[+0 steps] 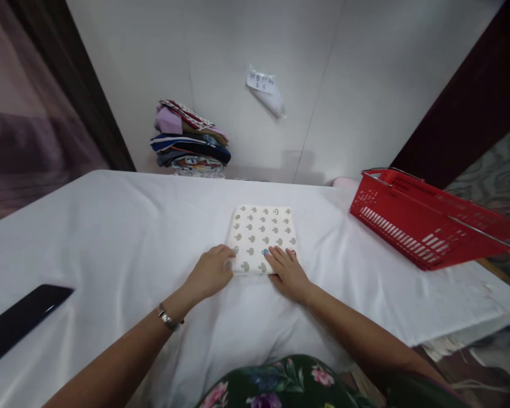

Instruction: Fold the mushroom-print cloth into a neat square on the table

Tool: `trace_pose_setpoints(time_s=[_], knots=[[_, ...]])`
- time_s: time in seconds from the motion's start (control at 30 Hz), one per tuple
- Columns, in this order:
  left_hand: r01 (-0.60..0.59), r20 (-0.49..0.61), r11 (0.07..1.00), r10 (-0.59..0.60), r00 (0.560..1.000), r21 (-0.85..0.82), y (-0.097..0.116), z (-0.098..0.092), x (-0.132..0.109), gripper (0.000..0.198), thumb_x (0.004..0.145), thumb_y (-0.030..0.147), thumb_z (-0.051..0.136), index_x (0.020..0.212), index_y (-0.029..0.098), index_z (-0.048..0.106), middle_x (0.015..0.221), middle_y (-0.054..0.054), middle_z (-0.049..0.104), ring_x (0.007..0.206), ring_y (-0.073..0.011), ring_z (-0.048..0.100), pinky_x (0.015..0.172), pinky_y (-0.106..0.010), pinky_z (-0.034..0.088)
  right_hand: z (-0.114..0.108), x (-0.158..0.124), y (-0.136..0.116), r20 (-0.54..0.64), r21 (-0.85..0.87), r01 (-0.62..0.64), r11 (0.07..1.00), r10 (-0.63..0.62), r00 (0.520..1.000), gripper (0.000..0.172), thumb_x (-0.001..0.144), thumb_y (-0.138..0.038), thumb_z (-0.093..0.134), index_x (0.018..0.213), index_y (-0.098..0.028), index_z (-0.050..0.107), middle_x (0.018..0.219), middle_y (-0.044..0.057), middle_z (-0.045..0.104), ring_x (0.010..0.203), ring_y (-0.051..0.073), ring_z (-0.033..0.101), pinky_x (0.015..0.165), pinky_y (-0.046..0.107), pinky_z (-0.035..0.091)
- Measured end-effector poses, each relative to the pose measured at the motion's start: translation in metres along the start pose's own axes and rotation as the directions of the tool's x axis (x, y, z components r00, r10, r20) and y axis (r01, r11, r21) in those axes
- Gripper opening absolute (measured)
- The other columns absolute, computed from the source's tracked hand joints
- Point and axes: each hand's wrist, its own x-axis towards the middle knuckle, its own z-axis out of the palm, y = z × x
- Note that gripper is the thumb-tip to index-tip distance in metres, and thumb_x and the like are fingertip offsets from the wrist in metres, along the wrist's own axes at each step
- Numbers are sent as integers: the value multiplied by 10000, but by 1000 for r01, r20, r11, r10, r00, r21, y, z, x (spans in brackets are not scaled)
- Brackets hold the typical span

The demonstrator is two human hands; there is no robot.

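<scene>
A folded cream cloth with a grey mushroom-like print lies flat on the white-covered table, squared into a neat rectangle. At its near left edge is my left hand, fingers bent round the border and thumb below; the fingertips are partly hidden. My right hand rests palm down over the near right corner, with its fingers stretched out across the fabric. Small blue and red marks on the print show beside those fingers.
A red plastic basket with metal handles stands on the right of the table. Several folded fabrics are stacked behind the far edge. At the left lies a black flat object. A labelled plastic bag hangs on the wall.
</scene>
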Motion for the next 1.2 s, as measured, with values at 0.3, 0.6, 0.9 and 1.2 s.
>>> trace_pose_setpoints(time_s=[0.3,0.6,0.9,1.2], knots=[[-80,-69,988,90,994,131,-1,50,29,477,892,422,403,1287,171,495,1440,-117,407,1365,-285,284,1081,-508,264,-35,17,8,132,130,-283,950,266,955,702,902,-568,334,1467,-165,228,1541,109,165,1426,241,66,1127,466,66],[-90,-84,982,105,991,166,-8,60,25,508,912,438,353,1325,166,470,1461,-105,377,1376,-269,264,1080,-498,281,-33,29,19,166,115,-366,923,346,924,720,899,-620,252,1469,-181,214,1550,88,132,1429,226,28,1124,467,34],[-107,-88,984,120,989,139,-8,59,23,478,908,409,381,1323,187,467,1449,-108,395,1368,-272,284,1070,-509,298,-22,95,80,110,160,-531,832,519,848,704,900,-544,330,1450,-116,226,1547,144,104,1420,286,75,1105,485,127],[-94,-89,986,107,990,139,-8,63,23,490,906,421,380,1319,175,476,1455,-107,385,1376,-274,268,1080,-500,291,-23,115,94,75,93,-494,864,489,869,678,903,-571,312,1422,-136,288,1550,132,108,1421,281,36,1098,524,80]])
